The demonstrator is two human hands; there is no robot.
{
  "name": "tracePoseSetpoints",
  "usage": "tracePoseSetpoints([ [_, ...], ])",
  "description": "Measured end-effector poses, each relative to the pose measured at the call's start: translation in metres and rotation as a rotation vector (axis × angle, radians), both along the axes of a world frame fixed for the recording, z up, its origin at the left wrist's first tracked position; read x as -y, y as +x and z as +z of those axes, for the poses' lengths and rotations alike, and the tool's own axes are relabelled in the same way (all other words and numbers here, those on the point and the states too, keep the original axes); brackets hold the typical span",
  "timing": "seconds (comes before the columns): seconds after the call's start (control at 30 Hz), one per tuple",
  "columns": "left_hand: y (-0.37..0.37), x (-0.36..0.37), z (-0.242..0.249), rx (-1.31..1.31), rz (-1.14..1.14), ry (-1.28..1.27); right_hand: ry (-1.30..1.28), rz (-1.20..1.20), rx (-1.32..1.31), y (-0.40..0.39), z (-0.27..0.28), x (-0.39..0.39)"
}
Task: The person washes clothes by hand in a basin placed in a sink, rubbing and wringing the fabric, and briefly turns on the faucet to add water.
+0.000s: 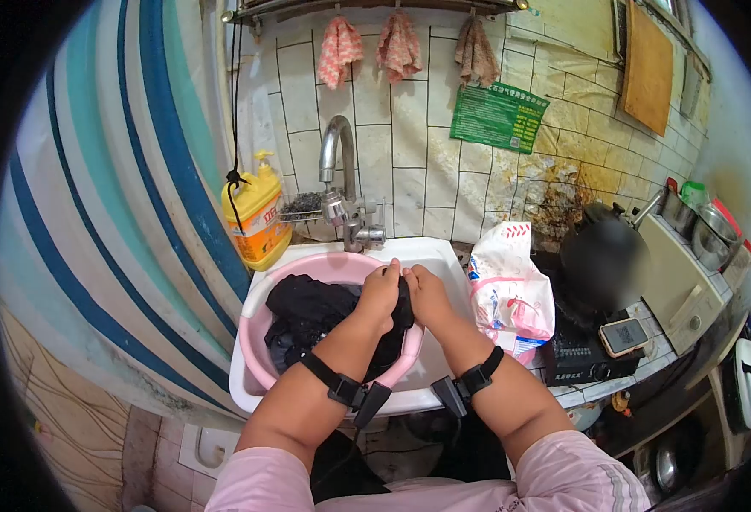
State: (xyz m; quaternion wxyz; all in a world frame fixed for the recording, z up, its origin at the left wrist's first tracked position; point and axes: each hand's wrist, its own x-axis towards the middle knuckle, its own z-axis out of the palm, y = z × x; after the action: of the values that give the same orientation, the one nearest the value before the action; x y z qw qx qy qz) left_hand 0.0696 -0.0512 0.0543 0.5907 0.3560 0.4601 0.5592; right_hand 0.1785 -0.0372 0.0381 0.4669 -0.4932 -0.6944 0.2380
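A pink basin (260,337) sits in the white sink (452,260), filled with dark wet clothing (311,303). Over the basin's right side, my left hand (381,294) is closed on a bunch of the black cloth. Right beside it, my right hand (426,294) is also closed, gripping the same cloth near the basin's rim. A fold of the cloth hangs down between the two hands into the basin. The exact kind of garment cannot be made out.
A chrome faucet (338,154) stands behind the basin. A yellow detergent jug (260,218) is at the left. To the right are a white and pink bag (512,286), a stove (580,358) with a dark wok (601,256), and a phone (623,337).
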Motion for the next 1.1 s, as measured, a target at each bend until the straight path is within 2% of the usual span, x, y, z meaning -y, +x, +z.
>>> tracePoseSetpoints([
  [0.07,0.000,0.009,0.008,-0.012,0.006,-0.015,0.070,0.006,0.006,-0.002,0.007,0.014],
  [0.13,-0.002,0.008,0.004,0.023,-0.061,-0.083,0.257,0.034,-0.004,-0.004,0.011,0.022],
  [0.23,0.004,0.016,0.010,-0.019,-0.147,-0.127,0.262,0.063,0.021,0.000,0.012,0.020],
  [0.33,0.009,0.029,0.028,-0.127,-0.102,-0.128,0.237,-0.014,0.008,0.000,0.009,0.009],
  [0.37,0.008,0.022,0.019,-0.126,-0.103,-0.134,0.231,-0.015,0.010,0.002,0.007,0.003],
  [0.43,0.004,0.008,0.002,-0.105,-0.150,0.017,0.110,-0.095,-0.008,0.004,-0.001,-0.010],
  [0.47,0.004,0.006,-0.002,-0.105,-0.151,0.014,0.107,-0.095,-0.008,0.006,-0.005,-0.013],
  [0.53,0.006,0.011,0.006,-0.192,-0.122,0.079,0.038,0.011,-0.061,0.010,-0.010,-0.016],
  [0.63,0.002,0.014,0.013,-0.086,-0.130,0.050,0.142,-0.013,-0.153,0.004,-0.015,-0.018],
  [0.87,-0.006,-0.013,-0.016,-0.164,0.062,-0.006,0.115,0.059,-0.022,-0.002,0.003,0.012],
  [0.97,-0.003,-0.009,-0.019,-0.034,-0.100,-0.053,0.195,0.070,0.068,-0.001,0.013,0.024],
  [1.03,-0.001,-0.006,-0.018,-0.023,-0.150,-0.058,0.324,0.117,0.004,0.000,0.015,0.025],
  [1.1,0.002,0.004,-0.003,-0.033,-0.169,-0.131,0.309,0.070,-0.043,-0.001,0.012,0.013],
])
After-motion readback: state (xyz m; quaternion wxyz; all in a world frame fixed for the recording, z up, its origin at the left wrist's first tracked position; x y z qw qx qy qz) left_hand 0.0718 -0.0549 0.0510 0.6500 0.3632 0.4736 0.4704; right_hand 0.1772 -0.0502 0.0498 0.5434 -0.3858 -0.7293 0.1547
